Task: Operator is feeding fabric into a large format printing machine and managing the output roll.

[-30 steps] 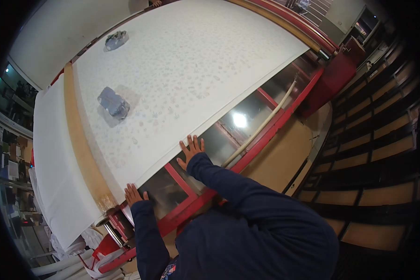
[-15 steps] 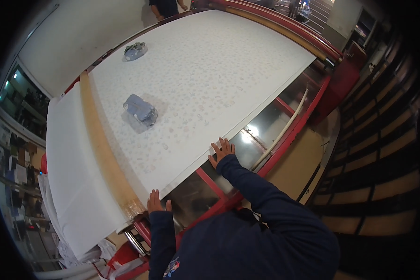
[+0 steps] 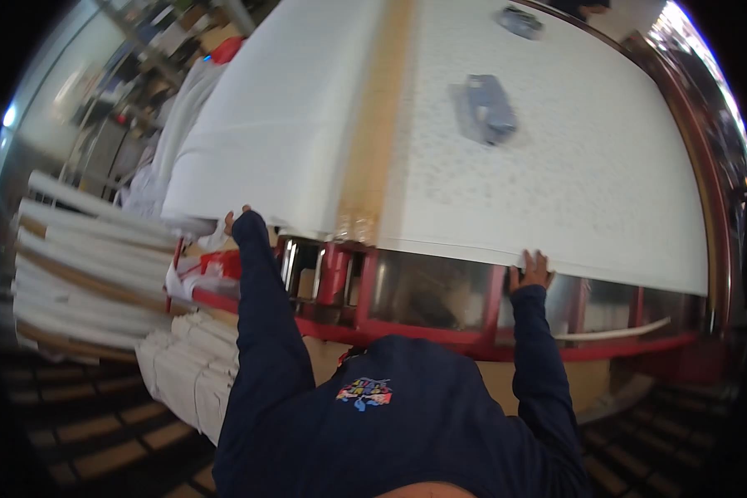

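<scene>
A wide white sheet (image 3: 266,149) is spread over a large machine, and right of a tan bar (image 3: 382,108) a faint small print covers the patterned part (image 3: 589,166). My right hand (image 3: 534,270) rests on the near edge of the patterned part, fingers spread. At the near left edge of the white sheet is my left hand (image 3: 236,219); its visible fingertips stand apart, and the sleeve hides the rest. Two plastic-wrapped bundles lie on the patterned part: a blue-grey bundle (image 3: 491,109) and, farther back, a darker bundle (image 3: 521,22).
The machine's red frame (image 3: 415,334) runs along the near side, with a pale curved tube (image 3: 614,332) on it. Long white rolls (image 3: 91,274) are stacked at the left, beside a tied white bundle (image 3: 191,365). Another person (image 3: 581,8) stands at the far side.
My view has swung left. My left hand has moved from beside the tan bar's near end to the white sheet's left part. My right hand stays at the patterned part's near edge.
</scene>
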